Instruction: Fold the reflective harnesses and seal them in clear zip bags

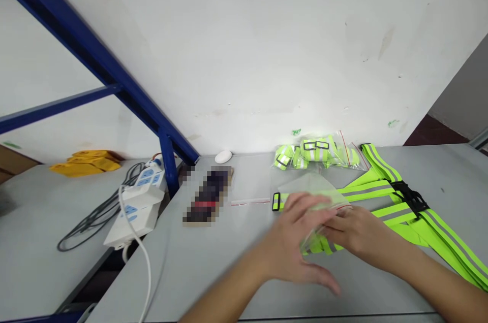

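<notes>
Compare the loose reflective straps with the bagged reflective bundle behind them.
The loose reflective straps lie spread out long, while the bagged reflective bundle is folded up compact. The straps lie uncovered; the bundle sits inside a clear plastic bag. The straps' black buckles lie far apart; the bundle's small black buckles sit close together. Both are neon yellow-green with grey reflective stripes.

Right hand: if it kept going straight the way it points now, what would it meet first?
The right hand points left into the clear plastic zip bag, its first contact, and seems already against it, though blur and depth leave that uncertain. The left hand lies just beyond.
</notes>
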Tool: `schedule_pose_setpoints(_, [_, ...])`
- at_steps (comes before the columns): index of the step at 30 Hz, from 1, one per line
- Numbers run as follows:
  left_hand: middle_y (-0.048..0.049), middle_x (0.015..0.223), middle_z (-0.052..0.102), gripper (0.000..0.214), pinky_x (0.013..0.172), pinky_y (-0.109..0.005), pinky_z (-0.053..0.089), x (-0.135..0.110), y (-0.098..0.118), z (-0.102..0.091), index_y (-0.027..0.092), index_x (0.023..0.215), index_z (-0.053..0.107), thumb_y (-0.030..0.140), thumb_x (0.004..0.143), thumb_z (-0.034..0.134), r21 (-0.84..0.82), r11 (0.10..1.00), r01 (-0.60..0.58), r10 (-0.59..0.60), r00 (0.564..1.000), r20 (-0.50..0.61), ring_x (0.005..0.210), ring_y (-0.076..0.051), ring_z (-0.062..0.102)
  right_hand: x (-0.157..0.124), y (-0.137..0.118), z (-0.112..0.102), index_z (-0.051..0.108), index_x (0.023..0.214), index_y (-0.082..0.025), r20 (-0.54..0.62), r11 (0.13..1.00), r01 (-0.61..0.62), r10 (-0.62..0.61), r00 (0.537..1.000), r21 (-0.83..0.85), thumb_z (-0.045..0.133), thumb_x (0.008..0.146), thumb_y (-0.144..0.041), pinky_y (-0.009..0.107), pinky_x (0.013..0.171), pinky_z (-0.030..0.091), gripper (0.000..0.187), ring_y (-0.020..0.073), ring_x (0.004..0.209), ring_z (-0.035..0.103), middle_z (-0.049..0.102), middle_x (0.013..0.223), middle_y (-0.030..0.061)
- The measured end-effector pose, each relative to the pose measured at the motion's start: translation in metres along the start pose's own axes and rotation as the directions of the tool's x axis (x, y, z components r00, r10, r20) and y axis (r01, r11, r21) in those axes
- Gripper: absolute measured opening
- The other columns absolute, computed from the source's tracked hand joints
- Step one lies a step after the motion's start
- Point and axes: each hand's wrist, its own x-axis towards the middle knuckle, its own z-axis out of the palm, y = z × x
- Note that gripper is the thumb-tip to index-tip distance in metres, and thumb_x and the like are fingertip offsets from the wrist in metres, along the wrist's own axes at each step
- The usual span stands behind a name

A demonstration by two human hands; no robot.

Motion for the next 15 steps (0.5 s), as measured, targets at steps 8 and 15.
schedule_pose_setpoints(8, [-0.0048,0.158,0.025,0.143,0.117,-0.056,0.007,0.052,0.006,-0.042,0.031,0.153,0.012,0.065,0.034,0.085,0.010,0.990,0.139,-0.110,0.731,0.674,0.146,-0.040,0.003,0.001,0.000,-0.002,0.065,0.105,-0.018,-0.082,0.995,0.087,-0.084,0.993,0.044,0.043,0.095,-0.010,0.032,0.075,0.049,0.025,0.0188,0.093,0.062,0.070,0.108,0.0064])
schedule_pose_setpoints(15, [-0.0030,0.154,0.031,0.145,0.116,-0.046,0.020,0.082,0.007,-0.052,0.032,0.153,0.011,0.057,0.033,0.089,-0.014,0.996,0.092,-0.051,0.661,0.748,0.142,-0.035,0.023,-0.004,0.008,-0.014,0.064,0.109,-0.017,-0.239,0.998,0.059,-0.052,0.970,0.021,0.043,0.096,-0.010,0.031,0.068,0.048,0.026,0.0177,0.084,0.063,0.073,0.104,0.0054])
